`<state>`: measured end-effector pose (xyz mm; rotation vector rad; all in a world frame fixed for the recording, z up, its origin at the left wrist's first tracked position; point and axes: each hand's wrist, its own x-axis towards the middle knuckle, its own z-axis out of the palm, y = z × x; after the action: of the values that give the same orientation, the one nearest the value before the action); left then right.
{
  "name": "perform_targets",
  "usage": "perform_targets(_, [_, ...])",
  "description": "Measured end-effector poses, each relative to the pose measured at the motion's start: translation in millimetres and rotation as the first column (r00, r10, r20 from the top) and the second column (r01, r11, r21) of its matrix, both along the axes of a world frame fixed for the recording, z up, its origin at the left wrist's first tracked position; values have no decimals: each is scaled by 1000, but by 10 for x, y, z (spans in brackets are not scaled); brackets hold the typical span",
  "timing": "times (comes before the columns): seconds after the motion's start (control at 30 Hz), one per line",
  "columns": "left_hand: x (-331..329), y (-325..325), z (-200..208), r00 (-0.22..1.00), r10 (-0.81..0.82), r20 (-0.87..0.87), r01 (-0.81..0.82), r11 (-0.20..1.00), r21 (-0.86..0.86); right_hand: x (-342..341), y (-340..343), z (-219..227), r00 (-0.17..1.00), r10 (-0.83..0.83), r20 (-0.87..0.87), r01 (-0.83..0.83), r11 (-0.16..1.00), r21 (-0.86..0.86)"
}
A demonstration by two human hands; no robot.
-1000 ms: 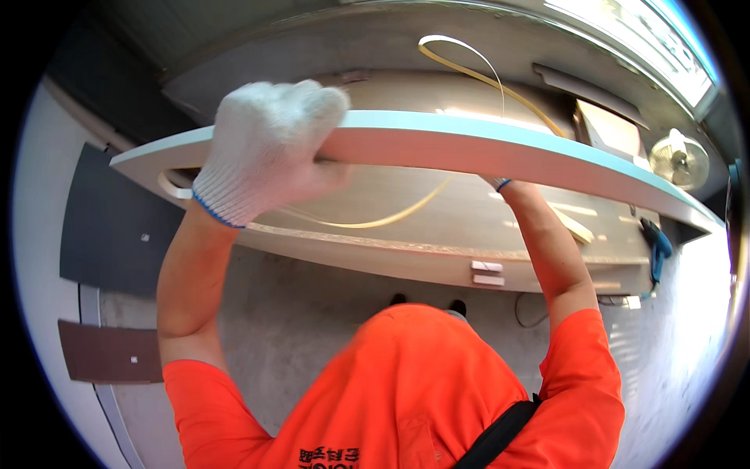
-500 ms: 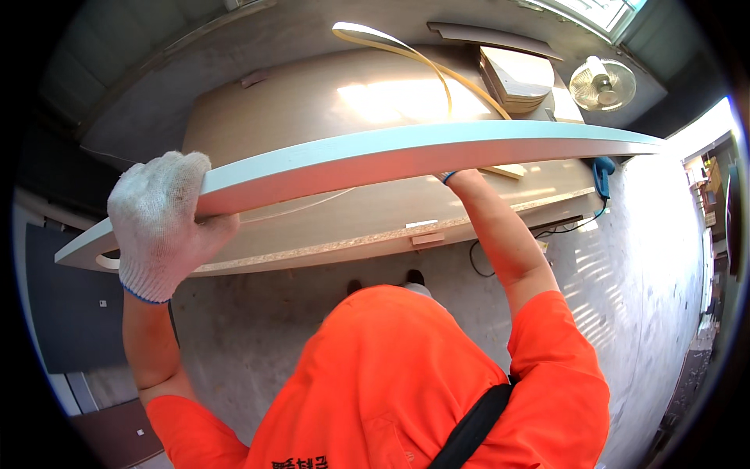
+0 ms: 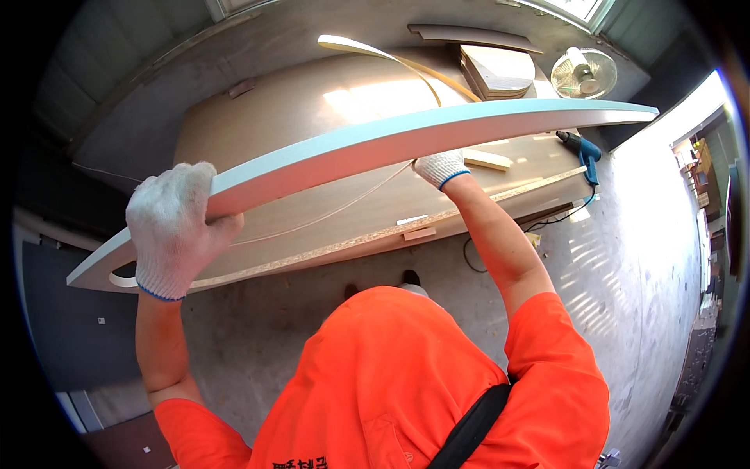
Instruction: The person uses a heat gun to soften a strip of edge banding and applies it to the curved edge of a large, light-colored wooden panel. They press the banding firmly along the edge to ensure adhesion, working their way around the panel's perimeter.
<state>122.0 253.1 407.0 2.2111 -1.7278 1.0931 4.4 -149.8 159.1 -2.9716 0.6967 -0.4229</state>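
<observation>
A long pale panel [image 3: 351, 160] is tilted up on edge across the workbench, its light edge uppermost. My left hand [image 3: 173, 227], in a white knitted glove, is closed over that edge near the left end, the thumb on the near side. Beside it, an oval cutout [image 3: 123, 275] shows in the panel. Below the panel's middle is my gloved right hand [image 3: 441, 168], its fingertips partly hidden. A thin pale strip [image 3: 328, 215] runs from its closed fingers down to the left in a loose curve.
The brown bench board [image 3: 258, 141] has a raw chipboard front edge. Yellowish banding [image 3: 426, 74] loops behind the panel. Stacked curved boards [image 3: 500, 69] and a fan [image 3: 583, 73] are at the back right. A blue corded pistol-shaped power tool [image 3: 586, 152] lies at the right end.
My right hand has come out from behind the panel, so its glove and the strip's end now show. The panel and my left hand sit slightly differently; the whole view has shifted a little.
</observation>
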Motion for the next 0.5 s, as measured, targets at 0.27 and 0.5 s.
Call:
perform_targets(0.27, [-251, 44, 75, 999, 31, 28, -33, 997, 72, -40, 4, 22, 987, 149, 53, -156, 973, 170])
perform_targets(0.5, [-366, 143, 50, 999, -44, -17, 46, 993, 112, -24, -13, 190, 969, -49, -242, 73, 993, 92])
